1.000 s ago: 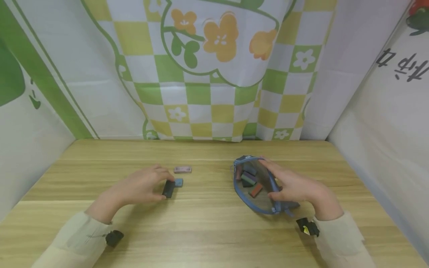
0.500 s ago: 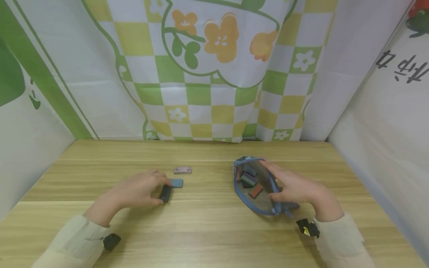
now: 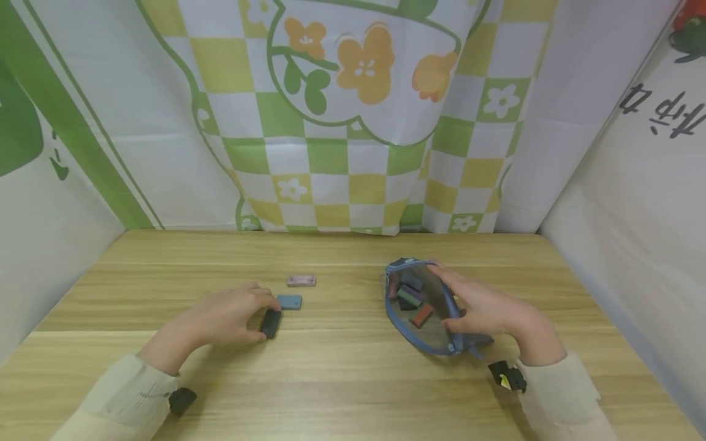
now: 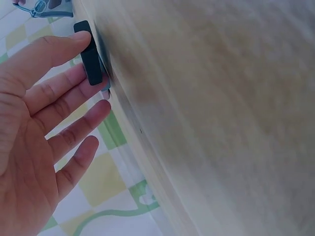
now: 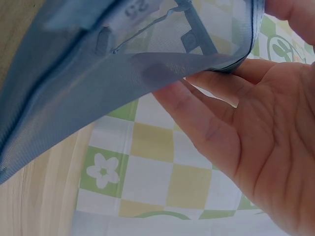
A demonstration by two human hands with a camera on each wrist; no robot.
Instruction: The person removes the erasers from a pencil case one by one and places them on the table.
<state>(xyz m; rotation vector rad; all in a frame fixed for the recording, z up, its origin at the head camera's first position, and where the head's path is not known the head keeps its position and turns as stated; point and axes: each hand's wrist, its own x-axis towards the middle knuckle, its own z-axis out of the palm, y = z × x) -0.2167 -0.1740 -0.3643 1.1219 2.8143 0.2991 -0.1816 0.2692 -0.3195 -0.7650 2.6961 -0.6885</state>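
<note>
My left hand (image 3: 228, 315) pinches a small dark rectangular block (image 3: 270, 323) between thumb and fingertips, low over the table. In the left wrist view the thumb lies on one face of the dark block (image 4: 88, 53), with fingers behind it. Just beyond the fingertips is a blue block (image 3: 289, 302), and farther back a pale pink block (image 3: 301, 280). My right hand (image 3: 488, 306) holds the near right side of a blue zip mesh pouch (image 3: 408, 331), its mouth spread wide. Inside lie several blocks, among them an orange-red one (image 3: 421, 315) and a purple-green one (image 3: 409, 297).
The wooden table (image 3: 342, 380) runs back to a checked, flower-print curtain (image 3: 331, 184). White cloth walls (image 3: 634, 202) stand on both sides. Dark devices (image 3: 507, 375) are strapped at both wrists.
My left hand has drawn the dark block left and slightly nearer, off the blue block, so more of the blue one shows. The right hand and pouch stay put.
</note>
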